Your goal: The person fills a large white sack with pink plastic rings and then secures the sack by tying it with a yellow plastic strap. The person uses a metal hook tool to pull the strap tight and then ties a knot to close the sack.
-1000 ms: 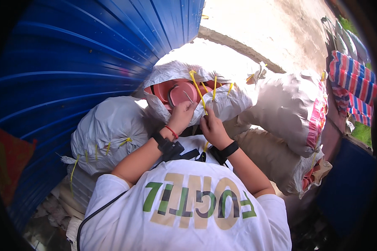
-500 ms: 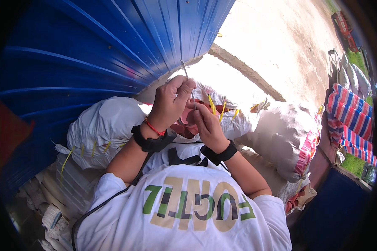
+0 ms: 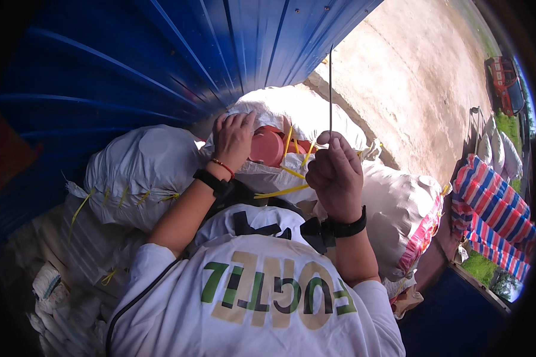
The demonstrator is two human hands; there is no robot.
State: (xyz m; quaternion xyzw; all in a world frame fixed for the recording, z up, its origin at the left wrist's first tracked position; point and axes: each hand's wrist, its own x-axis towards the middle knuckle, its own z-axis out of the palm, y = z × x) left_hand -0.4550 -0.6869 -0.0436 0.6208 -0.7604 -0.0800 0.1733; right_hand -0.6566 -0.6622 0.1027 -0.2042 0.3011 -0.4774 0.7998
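Note:
A white woven sack (image 3: 307, 110) lies before me, its mouth partly open over reddish-brown round pieces (image 3: 267, 149). Yellow strips (image 3: 288, 141) cross the opening like stitches. My left hand (image 3: 233, 140) is closed at the left side of the mouth, fingers bent over the sack's cloth; its thumb is hidden. My right hand (image 3: 337, 172) is in a fist around a long thin metal needle (image 3: 330, 89), which points up and away from me. A loose yellow strip (image 3: 283, 191) runs below the mouth toward that hand; its link to the needle is hidden.
Full white sacks lie left (image 3: 143, 172) and right (image 3: 399, 208) of me. A blue corrugated metal wall (image 3: 178, 53) rises at the far left. Striped red, white and blue cloth (image 3: 494, 202) and a red vehicle (image 3: 506, 83) are at the right.
My hands have moved apart: the left has let go of the needle and come down onto the sack. My right has moved right with the needle, now upright, and more yellow strip shows.

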